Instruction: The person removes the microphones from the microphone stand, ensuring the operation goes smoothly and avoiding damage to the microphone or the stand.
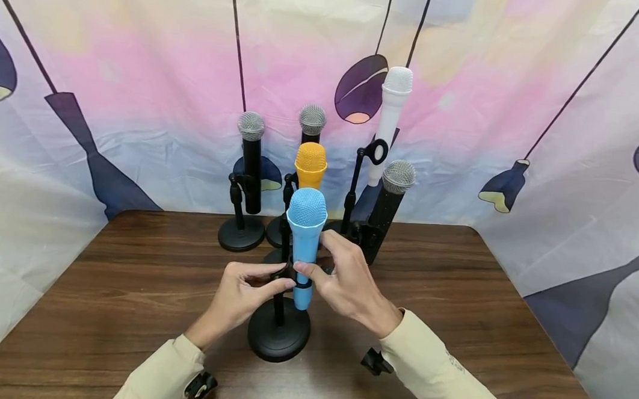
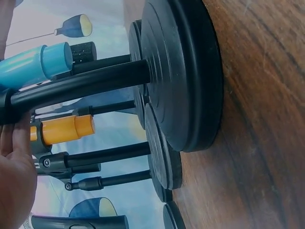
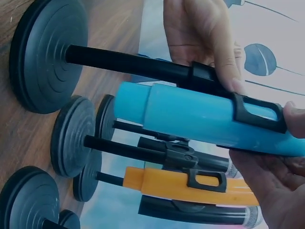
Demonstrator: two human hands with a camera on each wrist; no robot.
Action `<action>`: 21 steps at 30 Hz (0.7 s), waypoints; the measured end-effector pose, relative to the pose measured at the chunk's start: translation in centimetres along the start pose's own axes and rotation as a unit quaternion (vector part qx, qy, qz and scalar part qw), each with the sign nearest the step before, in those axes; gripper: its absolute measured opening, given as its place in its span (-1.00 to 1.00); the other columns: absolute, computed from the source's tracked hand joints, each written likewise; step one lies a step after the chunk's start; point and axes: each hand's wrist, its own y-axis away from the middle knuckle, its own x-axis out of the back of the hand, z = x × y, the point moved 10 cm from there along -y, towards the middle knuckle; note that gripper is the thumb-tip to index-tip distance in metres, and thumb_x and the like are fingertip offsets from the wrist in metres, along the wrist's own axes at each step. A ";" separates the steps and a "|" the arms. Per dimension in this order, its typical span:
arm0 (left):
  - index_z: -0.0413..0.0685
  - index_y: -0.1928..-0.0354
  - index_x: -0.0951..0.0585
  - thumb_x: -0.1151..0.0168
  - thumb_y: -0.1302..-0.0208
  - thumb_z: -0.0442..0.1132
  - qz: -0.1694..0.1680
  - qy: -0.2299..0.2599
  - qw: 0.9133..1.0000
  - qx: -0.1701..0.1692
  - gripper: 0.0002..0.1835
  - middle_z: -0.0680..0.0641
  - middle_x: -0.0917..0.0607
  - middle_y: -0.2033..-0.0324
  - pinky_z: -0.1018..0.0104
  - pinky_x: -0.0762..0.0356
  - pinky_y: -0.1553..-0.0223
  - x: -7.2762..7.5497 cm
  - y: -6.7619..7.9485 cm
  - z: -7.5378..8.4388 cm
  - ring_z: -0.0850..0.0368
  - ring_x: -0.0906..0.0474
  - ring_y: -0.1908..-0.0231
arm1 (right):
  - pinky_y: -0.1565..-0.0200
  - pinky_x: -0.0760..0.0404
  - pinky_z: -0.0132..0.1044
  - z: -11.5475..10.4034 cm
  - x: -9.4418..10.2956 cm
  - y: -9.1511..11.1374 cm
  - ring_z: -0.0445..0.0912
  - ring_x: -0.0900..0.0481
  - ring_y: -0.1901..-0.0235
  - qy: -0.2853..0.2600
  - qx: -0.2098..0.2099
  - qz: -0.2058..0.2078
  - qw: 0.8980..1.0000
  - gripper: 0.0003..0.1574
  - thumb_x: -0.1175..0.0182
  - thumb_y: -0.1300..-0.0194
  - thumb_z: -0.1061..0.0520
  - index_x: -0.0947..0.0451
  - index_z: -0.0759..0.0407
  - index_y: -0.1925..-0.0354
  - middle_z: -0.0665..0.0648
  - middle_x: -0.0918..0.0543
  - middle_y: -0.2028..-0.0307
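The blue mic (image 1: 306, 223) is sitting in the clip (image 3: 238, 110) of a black stand (image 1: 278, 336), right hand's (image 1: 350, 279) fingers pinching it from 4 o'clock, left hand's (image 1: 238, 298) grasping that clip from 8 (yellow mic's (image 1: 311, 163) behind, at 12).

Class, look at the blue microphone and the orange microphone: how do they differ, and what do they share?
Colour: the blue microphone is light blue, the orange microphone yellow-orange.
Position: in the head view, the blue microphone is in front, the orange microphone behind it.
Handling: the right hand holds the blue microphone; neither hand holds the orange microphone.
Both sit head-up in black stand clips.
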 end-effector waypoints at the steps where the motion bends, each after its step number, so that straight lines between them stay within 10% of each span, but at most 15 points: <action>1: -0.31 0.04 -0.76 -0.48 -0.14 -0.49 0.000 -0.001 1.000 -0.001 -0.69 -0.19 -0.79 0.18 0.24 -0.73 0.30 0.0 0.0 0.1 0.15 -0.77 0.31 | 0.21 -0.69 -0.27 -0.1 0.0 0.0 -0.12 -0.70 0.19 0.000 0.001 -0.004 1.000 -0.57 -0.43 -0.28 0.22 -0.55 0.30 -0.06 0.10 -0.64 0.15; 21: -0.33 0.01 -0.74 -0.45 -0.18 -0.49 -0.014 0.012 1.000 0.003 -0.69 -0.21 -0.79 0.18 0.22 -0.73 0.28 -0.3 0.1 0.1 0.13 -0.78 0.32 | 0.03 -0.69 -0.26 0.5 0.0 0.0 -0.03 -0.73 0.09 -0.087 -0.024 -0.051 0.995 -0.41 -0.45 -0.24 0.29 -0.46 0.32 -0.18 0.16 -0.62 0.08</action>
